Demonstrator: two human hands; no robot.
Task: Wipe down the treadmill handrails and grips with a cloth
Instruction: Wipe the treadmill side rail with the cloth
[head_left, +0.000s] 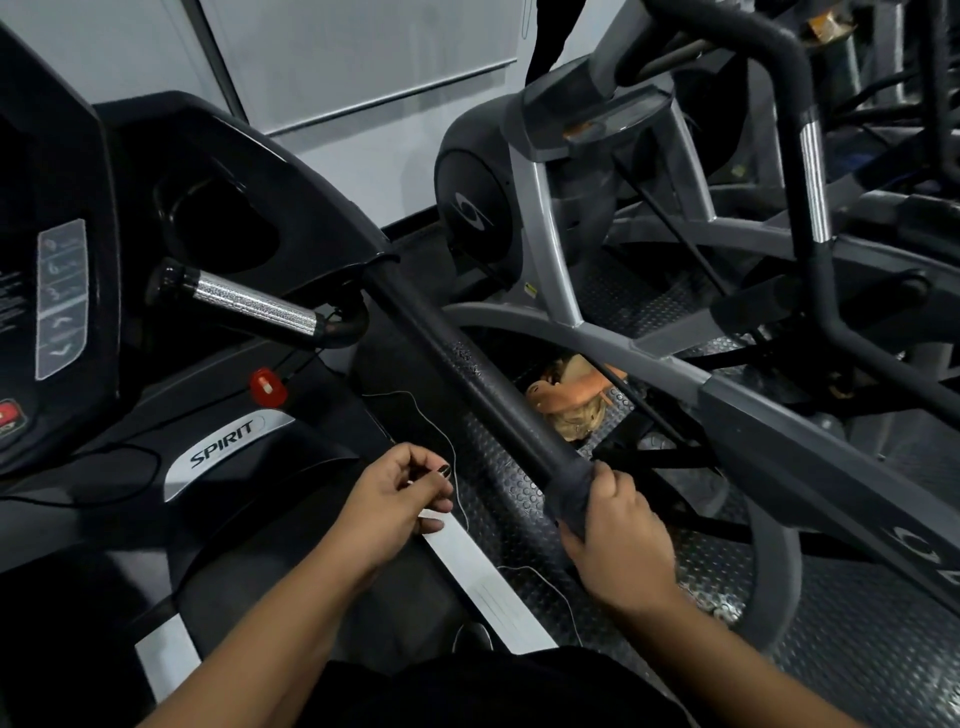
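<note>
I have the right hand on the low end of the treadmill's black handrail. Its fingers are curled tight round a dark cloth, and the cloth is wrapped about the rail, so the grip closes on both at once. The thumb lies on top of the cloth, pointing up the rail. Above the hand the rail runs bare up to the console, with a scuffed patch about midway.

The left hand hangs off the rail, over the silver side strip of the deck. Its fingers are half curled, with thumb and forefinger drawn near each other. A thin white cord passes just by the fingertips; I cannot tell whether they pinch it or hold nothing.

The short chrome pulse grip sticks out below the console, well apart from both hands. A red safety key sits under it. To the right stands a grey elliptical machine on studded rubber flooring.
</note>
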